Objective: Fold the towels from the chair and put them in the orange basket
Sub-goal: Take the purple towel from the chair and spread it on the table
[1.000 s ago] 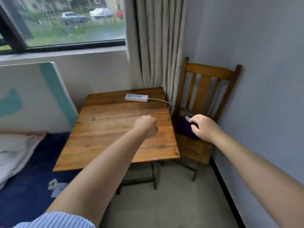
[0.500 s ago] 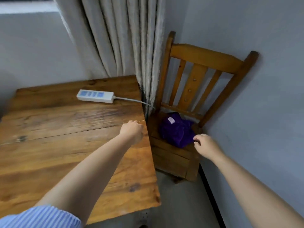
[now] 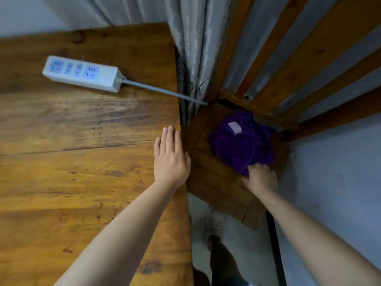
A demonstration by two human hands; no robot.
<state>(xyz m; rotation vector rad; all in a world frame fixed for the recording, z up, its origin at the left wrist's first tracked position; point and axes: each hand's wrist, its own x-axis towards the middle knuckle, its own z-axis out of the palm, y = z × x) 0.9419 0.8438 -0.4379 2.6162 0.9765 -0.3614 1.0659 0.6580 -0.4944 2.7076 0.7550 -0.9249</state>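
Right hand (image 3: 260, 178) gripping purple towel (image 3: 242, 144), blank label (image 3: 235, 127), left hand (image 3: 171, 157) flat open.

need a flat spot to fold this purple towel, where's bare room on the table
The wooden table is bare across its wide middle and near side, below the power strip and left of the left hand. The far edge holds the strip and its cord. The chair seat is cramped: purple towel and right hand.

Your right hand (image 3: 260, 179): fingertips buried in the purple towel (image 3: 241, 145), grip unreadable. Chair (image 3: 222, 182): back cut off by the top edge. Worktop (image 3: 82, 162): runs past the left edge. Towel label (image 3: 235, 127): print too blurred to read.
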